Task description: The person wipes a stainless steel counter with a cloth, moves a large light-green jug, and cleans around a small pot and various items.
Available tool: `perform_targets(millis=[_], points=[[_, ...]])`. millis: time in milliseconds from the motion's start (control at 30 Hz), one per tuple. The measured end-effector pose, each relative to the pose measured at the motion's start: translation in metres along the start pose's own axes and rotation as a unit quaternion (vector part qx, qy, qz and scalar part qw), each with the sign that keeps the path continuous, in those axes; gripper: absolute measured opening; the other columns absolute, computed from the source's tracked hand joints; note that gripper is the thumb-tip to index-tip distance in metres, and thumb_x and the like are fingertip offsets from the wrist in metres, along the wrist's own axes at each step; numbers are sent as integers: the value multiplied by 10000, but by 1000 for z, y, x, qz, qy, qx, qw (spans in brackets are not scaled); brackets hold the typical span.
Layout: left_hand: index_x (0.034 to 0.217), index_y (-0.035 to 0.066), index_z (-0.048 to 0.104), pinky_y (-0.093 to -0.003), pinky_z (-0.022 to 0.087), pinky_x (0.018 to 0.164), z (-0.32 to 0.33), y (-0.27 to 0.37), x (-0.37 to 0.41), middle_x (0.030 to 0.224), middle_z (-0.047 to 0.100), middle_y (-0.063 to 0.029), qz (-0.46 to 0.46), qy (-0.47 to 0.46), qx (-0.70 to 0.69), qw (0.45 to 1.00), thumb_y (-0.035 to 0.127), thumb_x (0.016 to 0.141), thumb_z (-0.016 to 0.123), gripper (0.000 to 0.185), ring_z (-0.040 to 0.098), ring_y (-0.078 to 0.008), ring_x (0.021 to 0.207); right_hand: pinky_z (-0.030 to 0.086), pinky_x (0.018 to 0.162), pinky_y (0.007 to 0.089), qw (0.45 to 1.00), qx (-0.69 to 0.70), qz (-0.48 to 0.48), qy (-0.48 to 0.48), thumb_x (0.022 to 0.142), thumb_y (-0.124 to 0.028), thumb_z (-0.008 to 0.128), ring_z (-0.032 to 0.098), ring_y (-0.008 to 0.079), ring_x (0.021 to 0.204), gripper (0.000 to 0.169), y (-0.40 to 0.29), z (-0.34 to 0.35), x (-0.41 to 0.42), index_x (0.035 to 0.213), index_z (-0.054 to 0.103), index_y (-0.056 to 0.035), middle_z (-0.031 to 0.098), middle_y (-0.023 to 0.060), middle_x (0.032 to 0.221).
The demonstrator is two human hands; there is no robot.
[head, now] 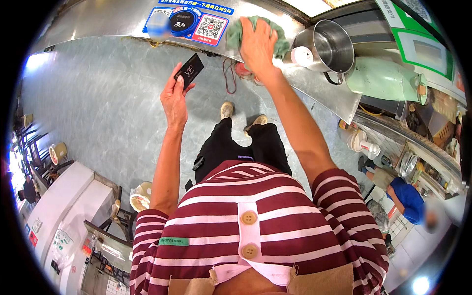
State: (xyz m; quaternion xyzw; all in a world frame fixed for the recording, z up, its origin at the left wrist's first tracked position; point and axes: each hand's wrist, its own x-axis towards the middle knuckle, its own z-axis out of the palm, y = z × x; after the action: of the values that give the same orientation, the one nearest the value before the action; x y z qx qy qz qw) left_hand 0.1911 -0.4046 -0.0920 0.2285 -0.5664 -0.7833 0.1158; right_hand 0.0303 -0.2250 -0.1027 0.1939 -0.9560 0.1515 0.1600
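Note:
Between the thumb and fingers of my left hand (174, 94) is a black card (189, 72) with pale lettering, held above the floor just off the counter's front edge. My right hand (258, 46) presses on a bunched green cloth (280, 37) that lies on the stainless steel counter (110, 22). Left of the cloth, a sticker with printed codes (210, 28) and a round blue payment disc (183, 22) are on the counter top. To its right come a small white roll-like item (302, 56) and a tall steel pot (333, 46) with a handle.
A pale green container (387, 79) lies beyond the pot, near green-framed signs (424, 51). Red cord (229, 75) hangs below the counter edge. White buckets (357, 141) stand on the floor at right. Two people, one in a blue shirt (407, 199), are further right. Tables and chairs (114, 217) stand at left.

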Motion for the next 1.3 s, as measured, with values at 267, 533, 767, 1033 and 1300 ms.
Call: perform_targets(millis=[267, 533, 767, 1033, 1300], points=[[1357, 23, 517, -315, 571, 822, 13, 0, -5, 1244, 588, -97, -8, -8, 20, 1000, 86, 1005, 476, 360, 608, -141, 1033, 361, 940, 530, 999, 33, 0, -15, 857, -68, 477, 512, 342, 1105, 394, 3, 15, 31, 1230, 553, -169, 536, 164, 1115], [1360, 59, 533, -278, 569, 798, 14, 5, -10, 1146, 613, -76, 19, -23, 30, 999, 44, 964, 509, 396, 606, -107, 924, 339, 971, 507, 997, 60, -54, -20, 829, -1, 500, 506, 280, 1127, 485, -7, -6, 4, 1283, 540, -168, 532, 102, 1140], [1368, 66, 535, -251, 526, 776, 36, 6, -40, 1141, 595, -62, 8, -132, 157, 979, -9, 926, 543, 448, 577, -108, 930, 454, 854, 436, 945, 323, -40, 20, 880, -62, 454, 563, 316, 1038, 309, 17, 18, 95, 1163, 576, -81, 596, 161, 1057], [1337, 48, 546, -336, 485, 943, 114, -31, -60, 1283, 540, -82, 193, -356, 292, 866, -22, 935, 517, 409, 536, -190, 1121, 461, 867, 267, 661, 746, 76, -38, 855, 7, 526, 564, 105, 983, 447, 4, -167, -11, 1300, 535, -34, 622, 34, 1063], [1252, -1, 537, -404, 439, 995, 244, -118, -70, 1243, 564, -157, 127, -430, 159, 880, -103, 774, 580, 491, 528, -350, 1164, 523, 888, 442, 404, 766, 458, 200, 872, -159, 575, 603, 267, 1070, 396, 144, -254, -173, 1246, 561, -31, 621, 107, 1185]])
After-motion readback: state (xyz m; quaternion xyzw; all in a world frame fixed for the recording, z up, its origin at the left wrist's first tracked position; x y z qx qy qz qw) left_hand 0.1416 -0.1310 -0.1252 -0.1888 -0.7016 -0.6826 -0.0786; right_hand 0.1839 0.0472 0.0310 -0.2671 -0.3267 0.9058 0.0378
